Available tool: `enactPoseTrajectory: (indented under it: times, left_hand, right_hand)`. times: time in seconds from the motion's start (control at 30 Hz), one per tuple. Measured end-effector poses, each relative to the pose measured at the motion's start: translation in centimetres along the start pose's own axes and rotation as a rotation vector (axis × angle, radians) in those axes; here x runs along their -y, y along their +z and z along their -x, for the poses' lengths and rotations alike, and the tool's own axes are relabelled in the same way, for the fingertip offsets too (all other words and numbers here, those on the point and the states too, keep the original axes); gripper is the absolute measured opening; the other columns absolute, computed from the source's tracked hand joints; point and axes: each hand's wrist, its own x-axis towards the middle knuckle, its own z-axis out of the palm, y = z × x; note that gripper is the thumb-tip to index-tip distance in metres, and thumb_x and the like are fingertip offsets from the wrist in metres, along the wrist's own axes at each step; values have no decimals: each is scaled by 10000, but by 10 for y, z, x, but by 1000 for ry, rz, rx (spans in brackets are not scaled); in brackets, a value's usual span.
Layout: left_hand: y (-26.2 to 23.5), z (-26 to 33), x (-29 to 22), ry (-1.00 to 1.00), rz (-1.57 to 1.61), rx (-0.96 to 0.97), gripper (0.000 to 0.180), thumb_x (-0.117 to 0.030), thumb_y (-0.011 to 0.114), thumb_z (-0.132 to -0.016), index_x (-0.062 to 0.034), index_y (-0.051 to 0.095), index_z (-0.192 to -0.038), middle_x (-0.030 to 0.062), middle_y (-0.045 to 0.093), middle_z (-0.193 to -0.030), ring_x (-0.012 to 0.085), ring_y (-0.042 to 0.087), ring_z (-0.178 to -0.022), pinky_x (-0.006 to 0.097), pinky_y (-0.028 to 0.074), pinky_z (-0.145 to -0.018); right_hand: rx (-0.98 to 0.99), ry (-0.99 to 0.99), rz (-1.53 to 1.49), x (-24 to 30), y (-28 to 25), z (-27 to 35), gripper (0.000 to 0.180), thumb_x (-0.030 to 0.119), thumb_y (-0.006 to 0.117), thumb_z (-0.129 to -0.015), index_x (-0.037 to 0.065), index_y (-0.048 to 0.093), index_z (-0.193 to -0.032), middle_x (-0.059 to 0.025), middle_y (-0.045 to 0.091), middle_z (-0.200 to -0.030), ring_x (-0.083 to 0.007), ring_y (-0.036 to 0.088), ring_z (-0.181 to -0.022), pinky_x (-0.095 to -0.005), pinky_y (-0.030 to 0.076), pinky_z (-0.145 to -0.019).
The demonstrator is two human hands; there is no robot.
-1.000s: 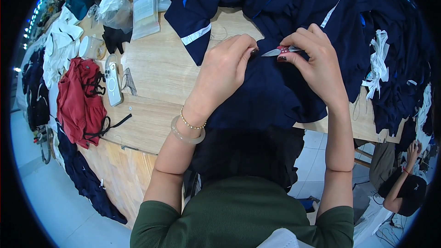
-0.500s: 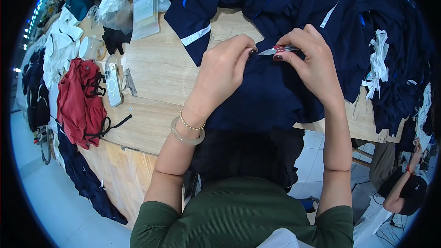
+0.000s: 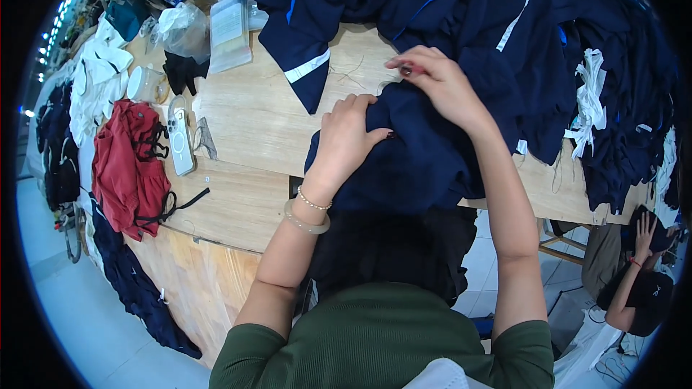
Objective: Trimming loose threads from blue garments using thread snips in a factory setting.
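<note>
Dark navy cloth, part of a garment [image 3: 418, 166], lies bunched over the table's near edge and my lap. My left hand [image 3: 347, 133] rests on its left side and grips the cloth, the thumb set apart from the fingers. Above the cloth's far edge is my right hand [image 3: 448, 90], its fingers closed around small red-handled thread snips [image 3: 411, 69]. Only a bit of red shows there; the blades are hidden. Thin loose threads [image 3: 349, 68] lie on the wood just beyond.
More navy garments [image 3: 497, 0] with blue and white trim are heaped at the far side and right. White cloth strips [image 3: 591, 97] hang over them. On the left are a red garment [image 3: 130, 166], a phone [image 3: 180, 140] and a clear jar [image 3: 148, 85]. Another person [image 3: 638, 277] is at lower right.
My hands have drawn apart: the left moved down onto the cloth, the right lifted slightly left. The snips' blades, visible before, are now out of sight. The cloth has bunched and shifted left.
</note>
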Motion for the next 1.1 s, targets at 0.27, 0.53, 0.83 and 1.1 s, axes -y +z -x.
enactPoseTrajectory:
  times: [0.27,0.53,0.83,1.1]
  left_hand:
    - [-40,-12,-10,-29,421,197,228,-62,704,-810,72,642,-984,145,667,-852,225,638,-787,299,491,-734]
    - [-152,-51,-48,247,448,378,94,34,596,-838,74,650,-903,66,652,-831,108,593,-773,221,466,-721]
    - [-59,-27,-50,28,859,422,209,-33,600,-901,43,652,-1088,62,684,-967,92,603,-885,234,481,-821]
    - [-33,-28,-61,6,606,429,156,-15,577,-912,48,676,-1015,34,671,-919,75,592,-859,202,473,-803]
  right_hand:
    - [67,204,-196,25,-14,24,190,173,582,-925,-9,631,-945,-59,608,-806,-161,547,-756,-259,428,-725]
    - [-345,110,-720,81,-3,79,166,161,573,-962,9,581,-894,37,517,-807,-39,441,-745,-178,347,-687]
    - [-381,207,-541,44,-30,77,208,204,582,-961,19,576,-867,52,488,-754,-42,402,-704,-189,337,-660]
    - [-299,230,-554,33,-23,88,203,203,586,-953,17,584,-871,46,505,-765,-49,431,-728,-192,361,-693]
